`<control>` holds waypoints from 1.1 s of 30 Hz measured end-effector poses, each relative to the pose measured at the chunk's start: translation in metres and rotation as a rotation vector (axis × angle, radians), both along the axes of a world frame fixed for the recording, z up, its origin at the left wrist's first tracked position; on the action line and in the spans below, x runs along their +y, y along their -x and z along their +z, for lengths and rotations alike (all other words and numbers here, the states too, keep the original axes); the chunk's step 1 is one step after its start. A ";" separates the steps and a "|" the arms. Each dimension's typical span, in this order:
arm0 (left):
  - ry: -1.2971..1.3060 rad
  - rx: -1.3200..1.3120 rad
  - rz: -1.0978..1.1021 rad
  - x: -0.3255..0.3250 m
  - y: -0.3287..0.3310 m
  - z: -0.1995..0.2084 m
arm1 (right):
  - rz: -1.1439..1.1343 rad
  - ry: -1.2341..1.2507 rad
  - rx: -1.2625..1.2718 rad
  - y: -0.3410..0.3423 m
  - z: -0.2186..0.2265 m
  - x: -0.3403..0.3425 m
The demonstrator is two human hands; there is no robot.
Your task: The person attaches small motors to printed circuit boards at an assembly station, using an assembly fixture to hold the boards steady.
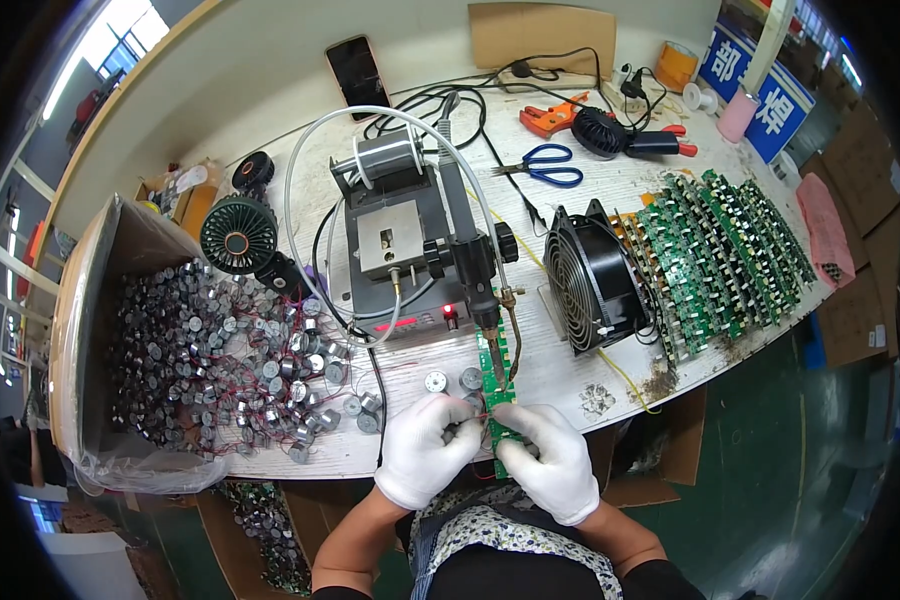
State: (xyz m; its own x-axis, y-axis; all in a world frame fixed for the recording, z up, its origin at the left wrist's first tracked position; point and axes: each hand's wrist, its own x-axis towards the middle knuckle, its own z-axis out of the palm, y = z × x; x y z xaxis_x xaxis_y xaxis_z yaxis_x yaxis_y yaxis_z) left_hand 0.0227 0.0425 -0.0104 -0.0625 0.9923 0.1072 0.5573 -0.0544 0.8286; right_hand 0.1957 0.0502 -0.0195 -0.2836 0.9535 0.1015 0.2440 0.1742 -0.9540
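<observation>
A long green circuit board strip (496,372) lies on the table in front of me, below the soldering iron (490,330) and the thin curved solder feed tube (515,340). My right hand (548,462), in a white glove, grips the strip's near part from the right with thumb and forefinger. On the other side my left hand (425,450), also gloved, is closed in a pinch at the strip's left edge. Thin red wires show by its fingertips; most of what it pinches is hidden. Two small round metal motors (436,381) sit just beyond the left hand.
Many wired motors (260,370) spill from a lined box (80,330) at left. The soldering machine (395,250) stands mid-table, a black fan (595,280) to its right. Beyond are rows of populated boards (720,260), blue-handled scissors (550,165), orange pliers (550,118) and a phone (355,75).
</observation>
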 end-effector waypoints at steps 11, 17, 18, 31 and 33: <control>0.199 -0.232 -0.041 -0.003 0.006 -0.002 | 0.035 -0.013 -0.015 -0.002 0.000 0.001; 0.265 -0.299 -0.012 -0.002 -0.001 -0.003 | -0.057 0.259 0.247 0.000 -0.020 -0.013; 0.257 -0.371 -0.003 -0.001 -0.002 -0.006 | -0.057 0.258 0.247 -0.001 -0.018 -0.012; 0.283 -0.676 0.206 -0.004 -0.021 -0.016 | -0.060 0.446 0.548 0.010 0.000 -0.009; 0.291 -0.680 0.214 -0.003 -0.023 -0.016 | -0.064 0.455 0.569 0.009 -0.001 -0.009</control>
State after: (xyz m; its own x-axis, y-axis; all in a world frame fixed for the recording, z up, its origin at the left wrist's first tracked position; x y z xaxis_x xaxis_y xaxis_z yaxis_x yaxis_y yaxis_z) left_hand 0.0460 0.0393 -0.0266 -0.2148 0.9335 -0.2872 -0.1055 0.2701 0.9570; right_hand 0.1862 0.0417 -0.0202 -0.2475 0.9493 -0.1939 -0.3147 -0.2681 -0.9105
